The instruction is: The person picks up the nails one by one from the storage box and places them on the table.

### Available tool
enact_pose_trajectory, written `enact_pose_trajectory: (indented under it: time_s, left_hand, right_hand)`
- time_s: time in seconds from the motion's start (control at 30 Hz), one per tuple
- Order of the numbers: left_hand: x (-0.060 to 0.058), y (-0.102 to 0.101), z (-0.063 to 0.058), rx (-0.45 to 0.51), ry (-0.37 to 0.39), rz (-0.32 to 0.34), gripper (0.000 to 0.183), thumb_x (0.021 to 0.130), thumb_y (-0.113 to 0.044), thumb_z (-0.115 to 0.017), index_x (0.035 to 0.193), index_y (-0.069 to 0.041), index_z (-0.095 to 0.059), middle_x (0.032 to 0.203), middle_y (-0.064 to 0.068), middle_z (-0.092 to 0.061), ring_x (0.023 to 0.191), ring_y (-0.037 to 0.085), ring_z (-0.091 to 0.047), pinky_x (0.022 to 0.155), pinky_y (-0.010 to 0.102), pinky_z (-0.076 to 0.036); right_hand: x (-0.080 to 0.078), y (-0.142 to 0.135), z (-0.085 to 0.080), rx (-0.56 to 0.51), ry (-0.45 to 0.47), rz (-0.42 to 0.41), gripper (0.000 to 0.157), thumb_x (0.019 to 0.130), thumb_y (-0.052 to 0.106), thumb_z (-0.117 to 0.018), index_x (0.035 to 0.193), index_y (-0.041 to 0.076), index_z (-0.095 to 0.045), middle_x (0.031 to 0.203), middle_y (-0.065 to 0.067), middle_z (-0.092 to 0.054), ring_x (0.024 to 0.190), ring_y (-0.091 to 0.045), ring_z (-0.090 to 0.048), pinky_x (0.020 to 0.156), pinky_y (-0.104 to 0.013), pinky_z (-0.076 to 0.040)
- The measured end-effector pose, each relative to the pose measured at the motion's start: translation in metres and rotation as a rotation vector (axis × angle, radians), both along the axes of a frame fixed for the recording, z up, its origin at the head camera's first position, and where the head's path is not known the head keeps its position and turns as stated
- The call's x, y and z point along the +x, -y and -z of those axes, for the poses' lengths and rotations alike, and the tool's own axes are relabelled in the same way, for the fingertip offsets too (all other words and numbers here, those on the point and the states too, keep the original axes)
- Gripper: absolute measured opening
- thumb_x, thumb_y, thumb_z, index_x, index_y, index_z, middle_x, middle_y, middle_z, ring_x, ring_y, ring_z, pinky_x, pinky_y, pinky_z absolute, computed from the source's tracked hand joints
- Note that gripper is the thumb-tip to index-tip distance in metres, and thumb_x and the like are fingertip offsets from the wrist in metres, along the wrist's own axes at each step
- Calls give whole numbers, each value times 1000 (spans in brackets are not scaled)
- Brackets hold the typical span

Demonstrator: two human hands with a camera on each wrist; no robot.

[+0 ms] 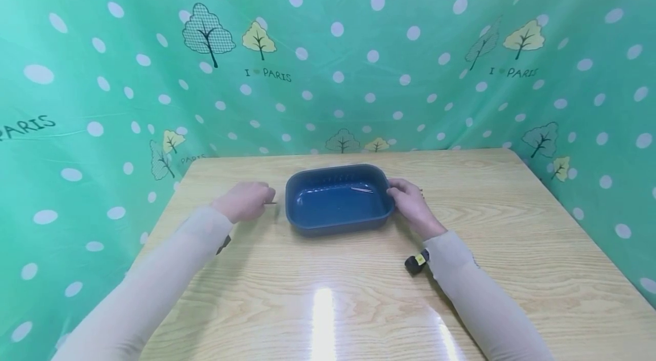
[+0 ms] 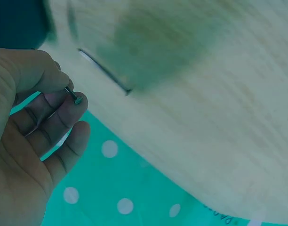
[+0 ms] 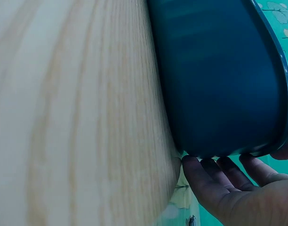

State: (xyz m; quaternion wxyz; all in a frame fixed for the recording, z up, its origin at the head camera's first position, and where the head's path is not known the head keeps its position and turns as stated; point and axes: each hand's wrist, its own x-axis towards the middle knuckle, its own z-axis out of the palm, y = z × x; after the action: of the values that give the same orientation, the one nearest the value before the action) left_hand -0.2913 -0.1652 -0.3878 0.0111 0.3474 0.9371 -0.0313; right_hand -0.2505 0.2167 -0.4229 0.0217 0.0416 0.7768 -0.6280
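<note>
A dark blue rectangular plastic basin (image 1: 338,207) stands on the wooden table. My right hand (image 1: 412,204) holds its right end, the thumb over the rim and the fingers against the outer wall (image 3: 219,84) in the right wrist view. To the left of the basin, my left hand (image 1: 247,201) pinches a thin metal nail (image 2: 74,95) between thumb and fingertips; most of it is hidden. Another nail (image 2: 104,70) lies beside that hand in the left wrist view. Thin bright lines (image 1: 362,189) show inside the basin; whether they are nails or glare I cannot tell.
The light wood table (image 1: 369,292) carries bright lamp reflections near its front. Behind it and at both sides hangs a green dotted curtain (image 1: 318,105) with printed trees. A black wrist device (image 1: 416,262) sits under the right sleeve.
</note>
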Motion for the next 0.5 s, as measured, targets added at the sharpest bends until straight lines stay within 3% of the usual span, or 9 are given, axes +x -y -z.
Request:
enact_pose_trajectory:
  time_s: [0.27,0.5]
  left_hand:
    - [-1,6,15,-5,16,-49,9,85,-8,-56,83,-14,-62,76,-1,-58,71,18,-57,69,34,-51]
    - [-8,9,28,-6,-4,-41,7,85,-10,-57,83,-15,-61,73,-4,-56,68,15,-55,66,31,-51]
  right_hand:
    - [1,1,0,7,-3,3,36,90,13,-43,125,2,-47,128,-12,-45,116,-23,-44,97,-36,-41]
    - [1,-1,0,5,-1,2,36,91,14,-43,125,2,-47,129,-11,-45,117,-23,-43,98,-37,-40]
